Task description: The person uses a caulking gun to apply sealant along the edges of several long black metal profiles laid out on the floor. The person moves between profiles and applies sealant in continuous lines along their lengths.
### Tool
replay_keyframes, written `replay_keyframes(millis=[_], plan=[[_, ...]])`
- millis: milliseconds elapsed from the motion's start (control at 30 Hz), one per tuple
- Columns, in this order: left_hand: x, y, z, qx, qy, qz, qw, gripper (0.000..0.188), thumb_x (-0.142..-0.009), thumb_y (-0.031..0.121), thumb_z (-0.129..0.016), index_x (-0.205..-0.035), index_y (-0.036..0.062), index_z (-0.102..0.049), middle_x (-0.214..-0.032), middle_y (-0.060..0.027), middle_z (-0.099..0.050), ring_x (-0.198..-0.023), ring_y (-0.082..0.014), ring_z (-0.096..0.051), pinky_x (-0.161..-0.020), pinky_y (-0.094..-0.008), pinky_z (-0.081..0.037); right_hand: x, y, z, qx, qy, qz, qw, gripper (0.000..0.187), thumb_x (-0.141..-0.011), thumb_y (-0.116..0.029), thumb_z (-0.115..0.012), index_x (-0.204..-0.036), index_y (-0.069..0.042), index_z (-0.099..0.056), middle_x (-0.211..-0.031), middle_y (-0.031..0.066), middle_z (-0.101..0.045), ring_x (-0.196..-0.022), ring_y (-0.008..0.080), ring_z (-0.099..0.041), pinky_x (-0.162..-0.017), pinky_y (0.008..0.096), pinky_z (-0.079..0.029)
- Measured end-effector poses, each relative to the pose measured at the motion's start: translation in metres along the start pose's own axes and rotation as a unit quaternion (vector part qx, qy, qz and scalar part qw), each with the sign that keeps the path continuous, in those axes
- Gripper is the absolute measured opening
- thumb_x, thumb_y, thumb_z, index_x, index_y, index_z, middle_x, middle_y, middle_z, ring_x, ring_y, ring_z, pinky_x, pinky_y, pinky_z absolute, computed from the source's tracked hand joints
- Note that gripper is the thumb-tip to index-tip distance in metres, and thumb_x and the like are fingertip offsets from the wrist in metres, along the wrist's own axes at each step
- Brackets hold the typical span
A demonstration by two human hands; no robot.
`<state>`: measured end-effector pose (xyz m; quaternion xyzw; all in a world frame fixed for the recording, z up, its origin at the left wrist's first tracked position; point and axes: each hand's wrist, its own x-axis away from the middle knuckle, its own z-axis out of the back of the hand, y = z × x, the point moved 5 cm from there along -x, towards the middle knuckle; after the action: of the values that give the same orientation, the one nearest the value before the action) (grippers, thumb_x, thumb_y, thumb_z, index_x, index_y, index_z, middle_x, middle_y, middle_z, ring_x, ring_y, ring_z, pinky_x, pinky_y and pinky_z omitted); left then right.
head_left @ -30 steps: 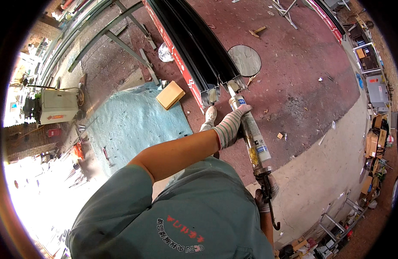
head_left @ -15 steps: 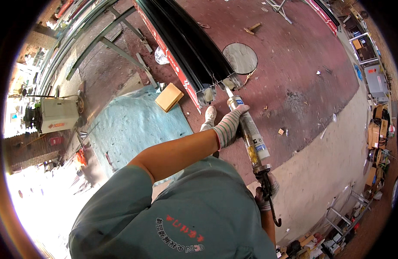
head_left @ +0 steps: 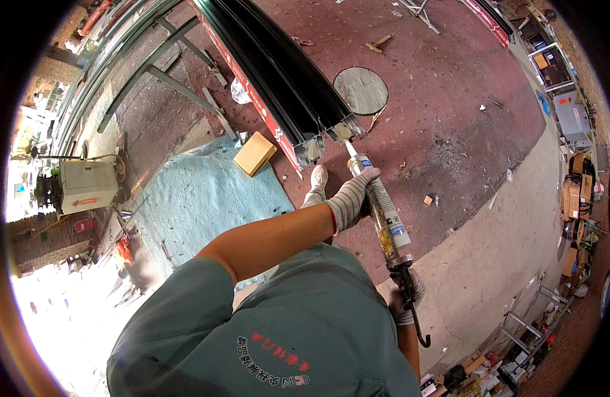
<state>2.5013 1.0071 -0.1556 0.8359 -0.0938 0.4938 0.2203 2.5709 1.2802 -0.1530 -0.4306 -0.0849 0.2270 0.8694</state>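
Observation:
My left hand (head_left: 352, 200), in a striped glove, is wrapped round the front of a caulking gun (head_left: 387, 221) loaded with a white sealant tube. My right hand (head_left: 406, 299), gloved too, grips the handle at the gun's rear, where a hooked rod sticks out toward me. The tube's white nozzle (head_left: 350, 147) points away from me and meets the cut end of a black metal profile (head_left: 278, 73). That long profile carries a red printed film along its left side. Pale filling shows in its open end (head_left: 344, 132); whether sealant is flowing out cannot be made out.
A cardboard box (head_left: 254, 154) rests on a light blue sheet (head_left: 205, 192) to the left. Metal racks (head_left: 149, 66) stand at the far left, near a pale wheeled machine (head_left: 88, 183). A round grey cover (head_left: 361, 90) lies beyond the profile end. Clutter and a ladder (head_left: 526, 329) line the right.
The view has shifted slightly, so the profile and floor sit a little further left. Both hands keep their hold on the caulking gun, its nozzle still at the profile end.

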Motion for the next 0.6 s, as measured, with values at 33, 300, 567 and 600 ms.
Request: replay_keyframes(millis=[33, 300, 567, 600], plan=[[-0.002, -0.001, -0.002, 0.002, -0.005, 0.000, 1.000, 0.047, -0.083, 0.023, -0.070, -0.108, 0.0148, -0.031, -0.089, -0.0085, -0.051, -0.075, -0.0216, -0.058, -0.062, -0.0404, -0.054, 0.001, 0.002, 0.000, -0.009, 0.002, -0.025, 1.000, 0.041, -0.085, -0.041, -0.056, -0.095, -0.001, -0.057, -0.077, 0.0098, -0.064, -0.069, 0.0202, -0.061, -0.061, 0.0311, -0.047], [-0.011, -0.007, -0.011, -0.012, -0.049, 0.018, 0.999, 0.034, -0.084, 0.042, -0.067, -0.093, 0.0104, -0.058, -0.080, -0.0045, -0.059, -0.069, -0.0188, -0.059, -0.070, -0.0354, -0.052, -0.004, -0.002, 0.000, -0.040, 0.040, -0.003, 0.998, 0.025, -0.071, -0.021, -0.060, -0.091, -0.006, -0.059, -0.075, 0.0095, -0.063, -0.063, 0.0270, -0.061, -0.056, 0.0351, -0.045], [-0.007, -0.004, -0.003, -0.002, 0.002, 0.026, 1.000, 0.068, -0.083, 0.025, -0.074, -0.134, 0.0166, -0.031, -0.094, -0.0094, -0.059, -0.078, -0.0220, -0.062, -0.071, -0.0414, -0.055, 0.010, 0.021, -0.004, -0.078, 0.043, -0.024, 0.996, 0.038, -0.077, -0.038, -0.064, -0.092, -0.003, -0.060, -0.075, 0.0084, -0.065, -0.066, 0.0226, -0.063, -0.059, 0.0322, -0.048], [-0.009, -0.006, -0.001, 0.011, -0.004, 0.031, 0.999, 0.062, -0.083, 0.025, -0.073, -0.130, 0.0156, -0.034, -0.093, -0.0087, -0.059, -0.078, -0.0219, -0.062, -0.071, -0.0412, -0.055, 0.013, 0.028, -0.007, -0.091, 0.043, -0.028, 0.995, 0.040, -0.077, -0.041, -0.064, -0.091, -0.003, -0.060, -0.074, 0.0084, -0.065, -0.065, 0.0227, -0.063, -0.058, 0.0321, -0.047]])
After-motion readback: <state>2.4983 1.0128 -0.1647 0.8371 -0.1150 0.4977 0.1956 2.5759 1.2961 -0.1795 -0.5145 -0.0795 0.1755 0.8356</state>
